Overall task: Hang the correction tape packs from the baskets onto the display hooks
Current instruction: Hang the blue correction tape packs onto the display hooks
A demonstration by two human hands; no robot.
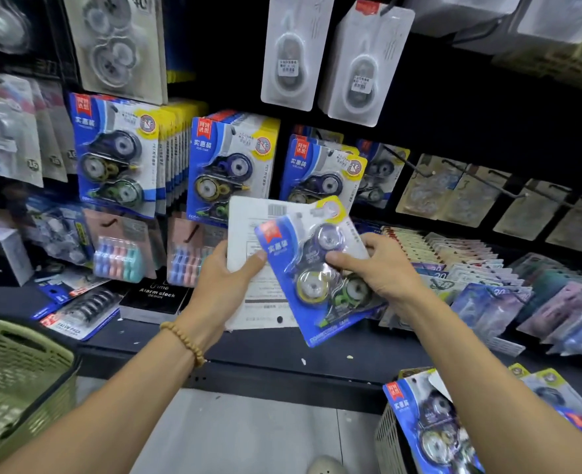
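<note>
Green plastic basket (19,378) sits bottom left w/ slatted walls; its inside is too blurred to tell contents. Second basket (390,439), pale w/ ribbed wall, bottom right beside the right forearm, holds several correction tape packs (429,429) standing upright, blue cards w/ three tape rollers each; more yellow-cornered cards show behind the forearm.

Left hand (222,278) grips a pack turned back-side out (248,220): white card, barcode near the top. Thumb (253,263) lies across the card's face, other fingers curled behind it, mostly hidden. Beaded bracelet (185,340) on that wrist.

Right hand (381,265) holds a front-facing correction tape pack (316,278), tilted, top corner leaning left and overlapping the white card. Thumb (342,260) presses on the blister between the purple and green rollers; fingers wrap around the right edge & behind. Both packs are in front of the shelf edge (282,357), below the hanging rows.

On the display hooks, three rows of matching blue packs: left row (115,155) thick, middle row (228,165) thick, right row (320,169) thinner, just above the held packs. A bare hook (405,162) juts out right of that row w/ one more pack behind it. Above hang white single-tape blister packs (364,66). Lower shelf carries pastel eraser packs (118,258), a black "Alarm clock" box (156,299), and flat card packs (453,258) fanned out at right.
</note>
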